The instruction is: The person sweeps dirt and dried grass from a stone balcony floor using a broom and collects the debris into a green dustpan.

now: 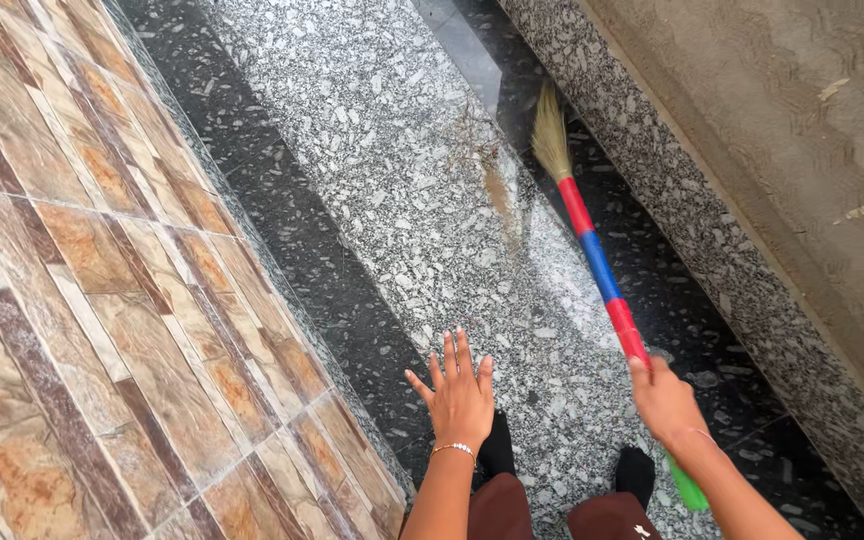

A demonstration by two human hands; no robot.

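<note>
My right hand [664,398] grips the handle of a soft grass broom [602,280], whose handle is banded red, blue and green. Its straw head [551,135] rests on the dark floor strip close to the speckled kerb. A streak of dust and debris [495,190] lies on the grey speckled floor just left of the broom head. My left hand [460,393] hovers free over the floor with fingers spread, holding nothing; a beaded bracelet circles its wrist.
A brown tiled wall [102,300] runs along the left. A granite-faced kerb [692,210] and a sandy concrete surface [792,130] border the right. My feet in dark socks [497,450] stand on the speckled floor [392,150].
</note>
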